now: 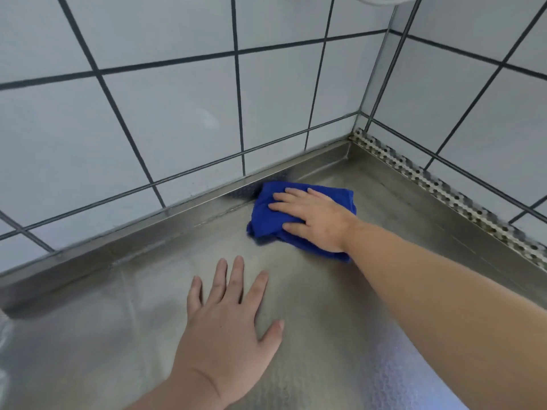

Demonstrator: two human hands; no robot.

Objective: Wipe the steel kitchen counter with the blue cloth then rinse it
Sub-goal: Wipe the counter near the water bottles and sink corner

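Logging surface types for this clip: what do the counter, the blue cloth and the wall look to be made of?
Counter: apparently stainless steel, brushed grey sheen with soft reflections. Blue cloth: soft woven fabric, maybe microfibre, bunched in folds under the right hand. Wall: glossy pale tiles, likely ceramic, with dark grout lines.

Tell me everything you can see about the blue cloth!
The blue cloth is deep royal blue and looks soft, like a towel rag. It is bunched into a rumpled pad, not spread flat. It lies on the steel counter, with its far edge against the raised steel lip under the tiled wall. The right hand presses flat on top of it with straight fingers, covering its middle. The left hand rests apart from it.
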